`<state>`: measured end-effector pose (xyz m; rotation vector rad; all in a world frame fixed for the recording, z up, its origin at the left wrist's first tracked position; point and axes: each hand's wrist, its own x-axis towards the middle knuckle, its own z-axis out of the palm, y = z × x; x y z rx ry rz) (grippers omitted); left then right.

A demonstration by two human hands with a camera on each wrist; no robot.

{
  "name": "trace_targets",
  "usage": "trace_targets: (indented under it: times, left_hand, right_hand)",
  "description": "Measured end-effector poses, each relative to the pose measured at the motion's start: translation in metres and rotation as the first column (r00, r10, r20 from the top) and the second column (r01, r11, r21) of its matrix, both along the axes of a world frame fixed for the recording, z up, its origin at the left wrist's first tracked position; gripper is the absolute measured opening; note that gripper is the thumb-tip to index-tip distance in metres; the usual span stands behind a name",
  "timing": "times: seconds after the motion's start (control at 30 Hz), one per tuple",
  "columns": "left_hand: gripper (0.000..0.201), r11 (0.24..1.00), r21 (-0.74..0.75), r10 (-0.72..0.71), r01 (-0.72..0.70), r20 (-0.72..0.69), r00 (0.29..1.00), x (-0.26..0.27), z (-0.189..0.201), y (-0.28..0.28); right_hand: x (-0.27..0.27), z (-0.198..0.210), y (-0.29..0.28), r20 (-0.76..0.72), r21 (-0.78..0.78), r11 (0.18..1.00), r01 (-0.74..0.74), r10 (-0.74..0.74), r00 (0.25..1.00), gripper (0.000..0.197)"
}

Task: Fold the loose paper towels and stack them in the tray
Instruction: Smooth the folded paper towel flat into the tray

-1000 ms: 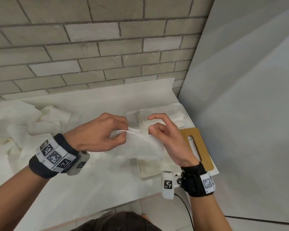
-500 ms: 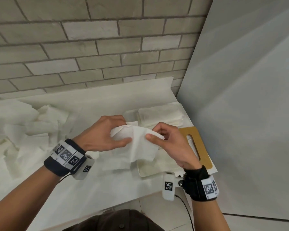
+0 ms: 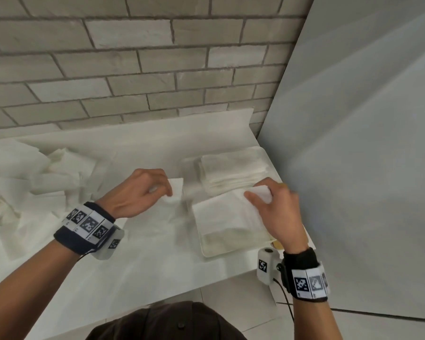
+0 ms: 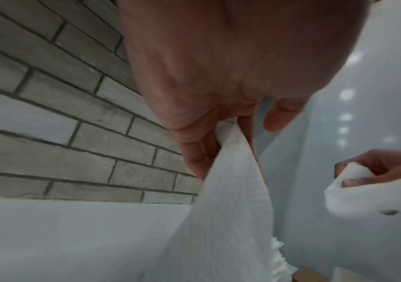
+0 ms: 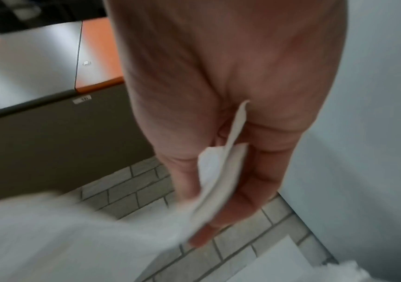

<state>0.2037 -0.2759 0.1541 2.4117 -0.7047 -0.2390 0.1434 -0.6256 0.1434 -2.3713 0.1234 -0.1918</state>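
Note:
One white paper towel is stretched between both hands above the near half of the white tray. Its middle is blurred by motion. My left hand pinches the towel's left corner just left of the tray; in the left wrist view the towel hangs from the left hand. My right hand pinches the right corner over the tray's right side, and the right wrist view shows the right hand with the sheet between thumb and fingers. A stack of folded towels fills the tray's far half.
Several loose, crumpled towels lie on the white counter at the left. A brick wall backs the counter and a grey panel closes its right side. A bit of brown board shows by the tray's near right corner.
The hands were close together with the towel bunched between them. They have drawn apart, left hand leftward and right hand rightward, and the towel is now pulled out wide over the tray.

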Motion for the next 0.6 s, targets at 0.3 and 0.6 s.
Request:
trace_targets:
  times: [0.3, 0.6]
  left_hand:
    - [0.011, 0.974, -0.092, 0.218, -0.208, 0.114, 0.969, 0.000, -0.012, -0.025]
    - [0.024, 0.964, -0.164, 0.229, -0.211, 0.100, 0.968, -0.003, 0.033, -0.047]
  right_hand:
    - [-0.005, -0.004, 0.020, -0.128, 0.231, 0.932, -0.277, 0.312, 0.941, 0.005]
    - [0.010, -0.059, -0.031, -0.200, 0.170, 0.962, -0.214, 0.246, 0.948, 0.036]
